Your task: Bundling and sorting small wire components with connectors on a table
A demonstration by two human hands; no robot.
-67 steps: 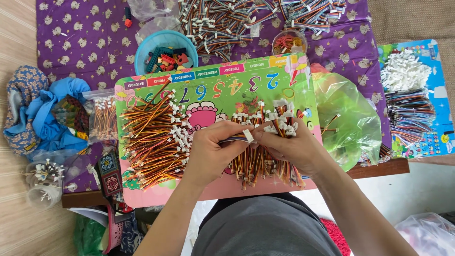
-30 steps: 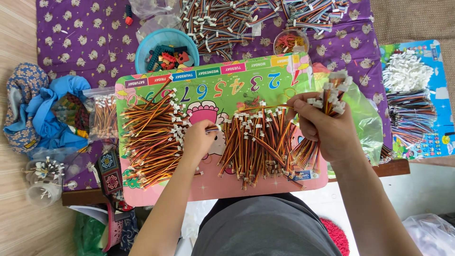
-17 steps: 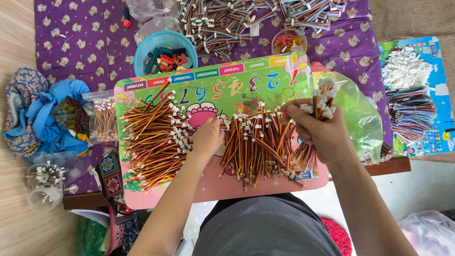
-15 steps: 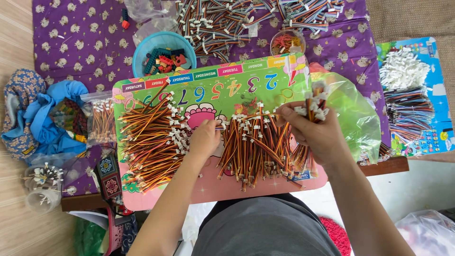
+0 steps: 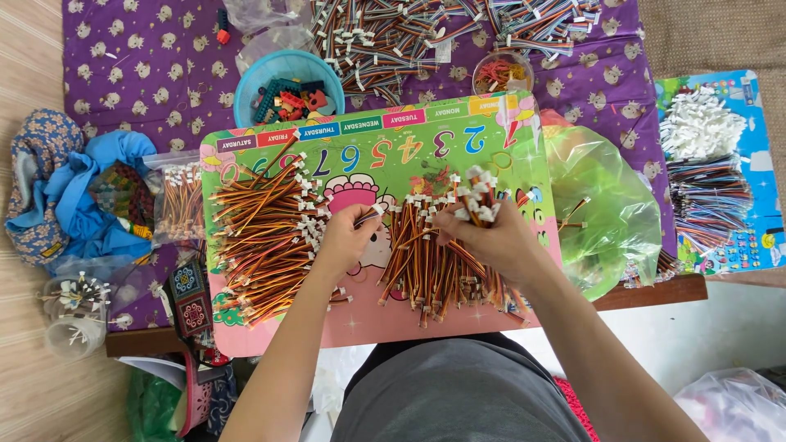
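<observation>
A colourful children's board [image 5: 491,131] lies across my lap and the low table. Two heaps of short orange-brown wires with white plugs rest on it: a left heap [image 5: 262,241] and a middle heap [image 5: 422,262]. My right hand [image 5: 495,241] grips a small bundle of these wires [image 5: 479,196], plugs pointing up, over the middle heap. My left hand [image 5: 344,241] sits between the heaps and pinches a single wire [image 5: 368,217] near its plug.
A blue bowl of small plastic bricks [image 5: 282,90] stands behind the board. Multicoloured ribbon wires [image 5: 426,33] cover the purple cloth. A green plastic bag [image 5: 606,213] lies to the right, further wire bundles [image 5: 708,200] beyond it, and blue cloth [image 5: 74,196] to the left.
My right hand, raised at the board's right edge with the bundle, has come back left and down over the middle heap. My left hand has lifted one wire.
</observation>
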